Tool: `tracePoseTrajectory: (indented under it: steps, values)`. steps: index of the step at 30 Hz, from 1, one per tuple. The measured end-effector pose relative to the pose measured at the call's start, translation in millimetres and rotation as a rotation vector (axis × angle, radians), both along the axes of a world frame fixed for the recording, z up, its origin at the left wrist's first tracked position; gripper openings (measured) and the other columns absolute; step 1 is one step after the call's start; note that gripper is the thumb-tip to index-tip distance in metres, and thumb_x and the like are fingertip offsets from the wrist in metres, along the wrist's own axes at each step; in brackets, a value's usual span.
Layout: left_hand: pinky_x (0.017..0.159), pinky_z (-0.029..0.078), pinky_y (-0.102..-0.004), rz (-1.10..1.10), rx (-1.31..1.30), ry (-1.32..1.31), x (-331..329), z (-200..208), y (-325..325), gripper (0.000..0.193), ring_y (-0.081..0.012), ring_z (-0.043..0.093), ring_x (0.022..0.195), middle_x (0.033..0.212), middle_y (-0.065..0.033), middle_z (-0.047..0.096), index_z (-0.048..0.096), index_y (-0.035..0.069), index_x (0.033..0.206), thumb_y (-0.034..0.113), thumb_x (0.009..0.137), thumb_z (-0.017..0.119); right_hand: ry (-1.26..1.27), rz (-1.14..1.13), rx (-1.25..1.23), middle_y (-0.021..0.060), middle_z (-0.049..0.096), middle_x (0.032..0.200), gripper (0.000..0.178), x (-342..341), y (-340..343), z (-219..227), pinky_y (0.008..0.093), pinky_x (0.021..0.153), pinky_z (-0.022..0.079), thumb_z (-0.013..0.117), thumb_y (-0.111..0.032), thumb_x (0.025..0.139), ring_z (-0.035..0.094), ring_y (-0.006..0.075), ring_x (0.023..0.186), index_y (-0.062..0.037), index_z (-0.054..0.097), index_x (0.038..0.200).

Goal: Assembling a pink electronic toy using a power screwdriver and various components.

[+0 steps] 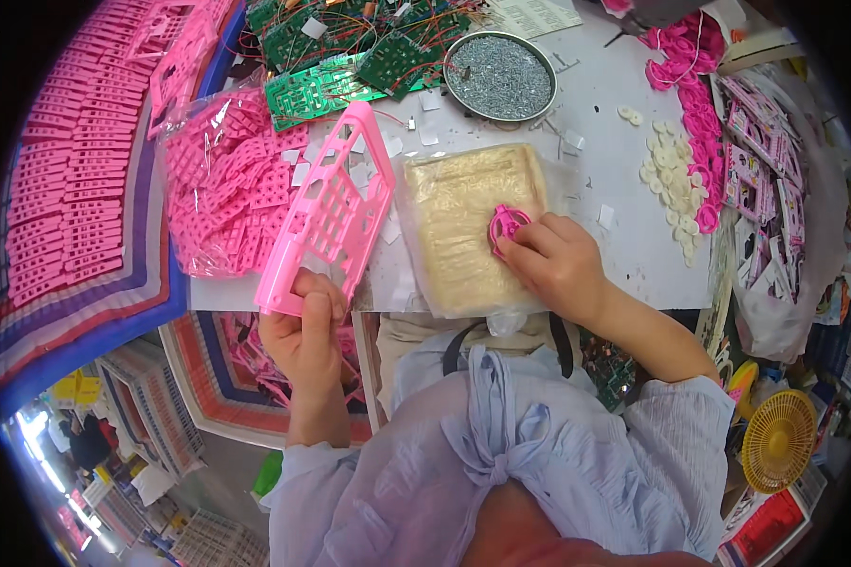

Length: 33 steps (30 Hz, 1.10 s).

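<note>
Left hand [304, 342] tight around a pink frame [288, 253], right hand [563, 266] apparently in a pinch on a magenta piece [507, 225].

Nothing's actually legible here, tbh. Closest to text is the pale rectangular paper sheet [539, 15], well beyond the right hand [560, 262] and its grip on the small round magenta plastic piece [509, 225]: looks like rows of tiny print, way too small to make out. Well to the right of that grip, the heap of flat pink, white and dark printed pieces [758, 180] has loads of graphics, but any lettering just blurs. Farther out, down and right of the same grip, the flat red panel with a pale border [771, 518] shows dark marks, can't tell if they're letters or a picture.
</note>
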State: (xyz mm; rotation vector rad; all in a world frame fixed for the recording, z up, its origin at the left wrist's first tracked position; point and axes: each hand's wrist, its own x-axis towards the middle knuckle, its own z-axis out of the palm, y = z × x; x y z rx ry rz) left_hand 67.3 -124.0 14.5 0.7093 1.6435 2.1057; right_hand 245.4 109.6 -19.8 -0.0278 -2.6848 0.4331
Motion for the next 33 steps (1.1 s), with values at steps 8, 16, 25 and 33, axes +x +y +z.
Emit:
tracePoseTrajectory:
  steps: [8,16,25,33]
  values:
    - [0.054,0.033,-0.0256,-0.019,0.011,0.037,-2.2,-0.9,-3.5,0.009,-0.0117,0.042,0.061,0.074,-0.0051,0.048,0.051,0.001,0.099,0.009,0.103,0.049,-0.155,-0.152,-0.141,0.0069,0.061,0.08,0.012,-9.4,-21.8,0.9,0.0361,0.06,0.052,0.072,-0.01,0.078,0.063,0.0247,0.073,-0.0069,0.066,0.088]
    - [0.054,0.032,-0.0274,-0.101,0.105,-0.021,1.4,9.1,-3.3,0.013,-0.011,0.039,0.058,0.073,-0.0043,0.047,0.051,0.004,0.099,0.017,0.103,0.053,-0.175,-0.084,-0.393,0.0115,0.06,0.087,0.011,-2.8,-6.3,20.9,0.0356,0.059,0.052,0.069,-0.012,0.085,0.064,0.026,0.069,-0.0037,0.065,0.091]
    - [0.069,0.043,-0.0346,-0.384,0.421,-0.509,32.5,0.2,29.3,0.034,-0.0165,0.05,0.074,0.091,-0.0073,0.053,0.05,0.006,0.113,0.037,0.102,0.054,-0.119,0.035,-1.955,0.0076,0.067,0.093,0.027,-13.3,-45.4,40.9,0.0226,0.049,0.045,0.065,-0.015,0.094,0.059,0.009,0.058,-0.0004,0.058,0.116]
    - [0.096,0.052,-0.0372,-0.452,-0.093,-0.485,11.2,1.8,31.6,0.063,-0.0242,0.062,0.11,0.125,-0.0144,0.059,0.028,0.001,0.151,0.017,0.098,0.059,-0.512,0.112,-1.558,0.0043,0.07,0.082,0.032,12.0,11.6,45.2,0.0214,0.045,0.042,0.067,-0.021,0.094,0.058,0.007,0.054,-0.0012,0.061,0.118]
